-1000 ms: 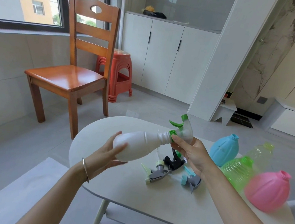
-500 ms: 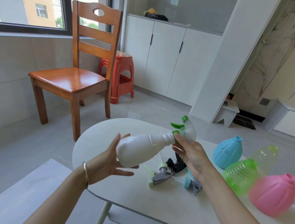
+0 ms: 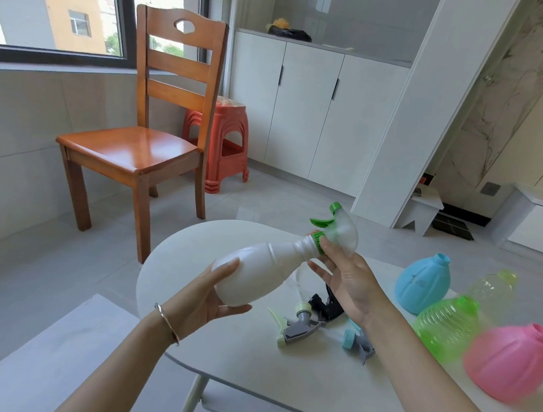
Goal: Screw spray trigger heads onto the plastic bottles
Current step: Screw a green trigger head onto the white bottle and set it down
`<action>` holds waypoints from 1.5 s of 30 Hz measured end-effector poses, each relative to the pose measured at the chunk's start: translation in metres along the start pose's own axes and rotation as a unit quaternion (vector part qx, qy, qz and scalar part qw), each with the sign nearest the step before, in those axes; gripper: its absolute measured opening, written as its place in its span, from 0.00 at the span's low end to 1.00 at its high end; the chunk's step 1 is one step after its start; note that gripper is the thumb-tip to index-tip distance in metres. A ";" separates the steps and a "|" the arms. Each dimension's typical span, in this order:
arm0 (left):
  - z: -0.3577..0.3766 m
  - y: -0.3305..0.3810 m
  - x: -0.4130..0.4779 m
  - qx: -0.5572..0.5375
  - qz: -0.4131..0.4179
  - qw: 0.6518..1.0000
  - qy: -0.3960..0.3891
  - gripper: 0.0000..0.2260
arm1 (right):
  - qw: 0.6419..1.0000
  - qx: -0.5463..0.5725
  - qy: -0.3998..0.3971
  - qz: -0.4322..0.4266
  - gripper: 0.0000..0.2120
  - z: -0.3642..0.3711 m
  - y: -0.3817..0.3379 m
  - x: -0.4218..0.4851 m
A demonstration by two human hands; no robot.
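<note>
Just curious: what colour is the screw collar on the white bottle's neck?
Green screw collar, clearest in the head view.

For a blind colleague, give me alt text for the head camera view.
Two hands hold a white bottle tilted over a table: the left hand grips its base, the right hand pinches the green collar of its spray head. Loose trigger heads and four uncapped bottles lie nearby.

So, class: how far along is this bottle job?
Done: nothing is finished and set down. In hand: the left hand holds the white bottle while the right hand turns its green collar. Left: blue, clear, green and pink bottles stand open; loose triggers lie on the table.
</note>
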State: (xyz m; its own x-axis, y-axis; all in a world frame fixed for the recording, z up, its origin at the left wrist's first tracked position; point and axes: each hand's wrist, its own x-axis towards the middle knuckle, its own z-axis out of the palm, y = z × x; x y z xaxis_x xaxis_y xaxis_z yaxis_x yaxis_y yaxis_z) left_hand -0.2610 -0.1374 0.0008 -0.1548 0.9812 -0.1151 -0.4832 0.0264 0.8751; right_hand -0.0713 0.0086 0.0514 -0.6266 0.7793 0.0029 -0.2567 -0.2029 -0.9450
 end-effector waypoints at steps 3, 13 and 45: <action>-0.001 0.000 0.001 0.083 0.069 0.994 0.029 0.34 | 0.998 -0.014 0.053 -0.005 0.10 0.005 -0.001 0.003; -0.005 -0.002 0.001 0.156 0.087 0.983 0.036 0.31 | 0.994 -0.029 0.103 -0.018 0.13 0.011 -0.005 0.008; -0.016 0.034 -0.034 0.230 0.031 0.972 -0.023 0.28 | 0.984 -0.094 -0.142 0.045 0.16 0.076 -0.015 0.036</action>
State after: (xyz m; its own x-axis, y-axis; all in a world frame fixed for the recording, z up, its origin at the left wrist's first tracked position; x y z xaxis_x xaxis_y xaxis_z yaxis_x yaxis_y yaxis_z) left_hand -0.2862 -0.1730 0.0273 -0.1283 0.9908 -0.0438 -0.0360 0.0395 0.9986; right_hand -0.1461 -0.0060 0.0902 -0.8275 0.5612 -0.0182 -0.0658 -0.1291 -0.9894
